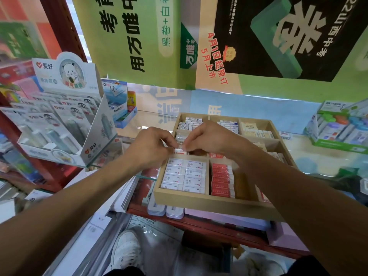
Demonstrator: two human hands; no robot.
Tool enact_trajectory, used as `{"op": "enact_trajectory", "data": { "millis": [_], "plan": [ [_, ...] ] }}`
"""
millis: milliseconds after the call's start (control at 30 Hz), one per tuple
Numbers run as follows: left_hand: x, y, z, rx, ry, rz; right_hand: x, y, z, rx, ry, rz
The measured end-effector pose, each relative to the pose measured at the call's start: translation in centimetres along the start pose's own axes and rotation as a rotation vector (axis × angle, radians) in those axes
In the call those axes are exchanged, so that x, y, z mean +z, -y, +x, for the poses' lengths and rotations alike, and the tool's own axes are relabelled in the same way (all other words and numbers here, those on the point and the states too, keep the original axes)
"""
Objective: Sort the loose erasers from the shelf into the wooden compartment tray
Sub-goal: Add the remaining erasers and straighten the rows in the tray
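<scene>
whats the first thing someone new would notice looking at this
Two bare hands meet over the middle of the wooden tray: the left hand and right hand pinch a small white eraser between their fingertips. Just below them, the tray's near compartments are packed in neat rows, white erasers on the left and red-sleeved erasers beside them. Big green and black posters hang across the top.
</scene>
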State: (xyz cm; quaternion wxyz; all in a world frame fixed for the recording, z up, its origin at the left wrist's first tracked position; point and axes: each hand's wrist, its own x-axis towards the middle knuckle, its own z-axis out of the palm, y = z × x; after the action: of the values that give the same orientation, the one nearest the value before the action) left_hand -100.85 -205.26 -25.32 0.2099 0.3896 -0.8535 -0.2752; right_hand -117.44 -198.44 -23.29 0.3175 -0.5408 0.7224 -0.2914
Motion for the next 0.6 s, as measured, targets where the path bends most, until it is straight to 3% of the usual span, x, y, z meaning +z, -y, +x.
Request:
{"op": "enact_trajectory", "data": {
  "millis": [400, 600],
  "plan": [
    [-0.4, 0.7, 0.3, 0.334, 0.053, 0.374, 0.5, -0.2, 0.5, 0.055, -0.077, -0.067],
    [-0.6, 1.0, 0.3, 0.399, 0.104, 0.390, 0.4, 0.4, 0.8, 0.094, -0.019, -0.045]
  ]
}}
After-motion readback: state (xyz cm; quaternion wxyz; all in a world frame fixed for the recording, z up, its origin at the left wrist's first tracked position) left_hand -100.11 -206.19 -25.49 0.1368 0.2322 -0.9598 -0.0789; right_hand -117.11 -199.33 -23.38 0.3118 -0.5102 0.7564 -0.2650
